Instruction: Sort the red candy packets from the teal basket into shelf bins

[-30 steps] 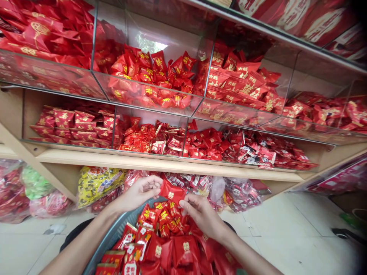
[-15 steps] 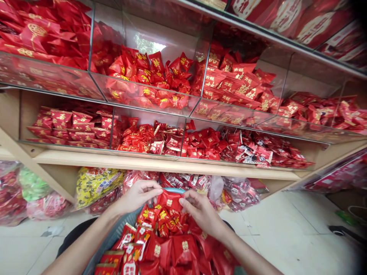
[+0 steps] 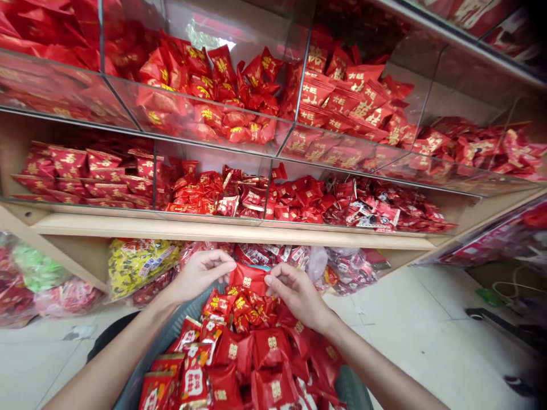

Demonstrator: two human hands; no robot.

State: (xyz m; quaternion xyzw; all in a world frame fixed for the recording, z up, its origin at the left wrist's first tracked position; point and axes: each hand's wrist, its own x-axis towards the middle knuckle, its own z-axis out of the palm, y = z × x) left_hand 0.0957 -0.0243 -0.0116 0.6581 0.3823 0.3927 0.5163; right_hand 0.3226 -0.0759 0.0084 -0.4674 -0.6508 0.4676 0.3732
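Observation:
Between my two hands, over the far side of a grey-green basket [image 3: 356, 390], a red candy packet [image 3: 248, 279] with a gold double-happiness mark is stretched level. My left hand [image 3: 204, 273] pinches its left end, thumb and fingers closed. At its right end my right hand [image 3: 294, 290] grips with thumb and forefinger. Below it in the basket lie small twisted red candies [image 3: 241, 310] with yellow lettering. Nearer me are more flat red packets [image 3: 272, 347], and on the left several red and orange packets [image 3: 194, 384] with white labels.
Ahead stands a wooden shelf [image 3: 231, 229] with clear-fronted compartments of red-wrapped sweets [image 3: 209, 117]. Under it sit a yellow bag [image 3: 141, 267] and other clear bags of sweets [image 3: 352, 270]. Pale floor tiles [image 3: 410, 330] show at right, with a dark object [image 3: 499, 324] on them.
Both hands and the packet sit slightly higher and farther left in the picture. The view has tilted downward, so the shelves appear higher. Both ends of the packet stay held.

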